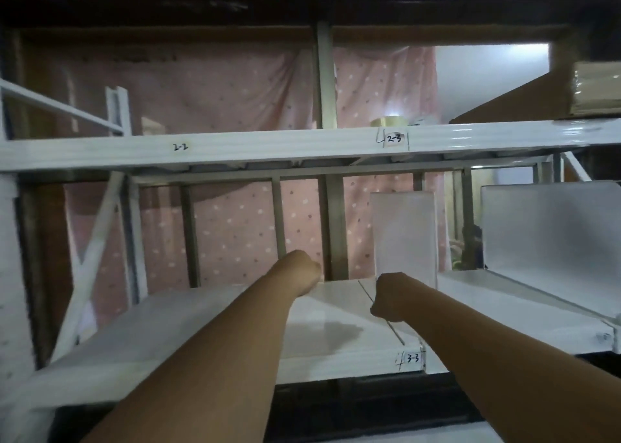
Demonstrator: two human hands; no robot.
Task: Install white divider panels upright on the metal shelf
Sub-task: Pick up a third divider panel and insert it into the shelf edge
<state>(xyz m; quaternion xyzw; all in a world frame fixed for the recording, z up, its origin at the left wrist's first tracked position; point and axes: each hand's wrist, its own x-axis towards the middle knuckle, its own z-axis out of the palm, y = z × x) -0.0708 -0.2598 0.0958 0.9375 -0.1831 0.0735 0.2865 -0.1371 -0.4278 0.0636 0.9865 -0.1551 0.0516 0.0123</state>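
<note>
A: Where does the white divider panel stand?

B: Upright at the back of the lower shelf board, just right of the seam between two boards and in line with the label "3-3" on the front edge. A second, larger white panel stands further right.

A: And the hands?

B: The right hand is curled into a fist at the lower front corner of the divider panel. Whether its fingers grip the panel's edge cannot be told, since only the back of the hand shows. The left hand is likewise curled shut, over the back of the board to the panel's left, apart from it.

A: What surrounds them?

B: Above runs the upper shelf beam, marked "2-2" and "2-3", with a tape roll resting on it. Behind hangs a pink dotted cloth.
</note>
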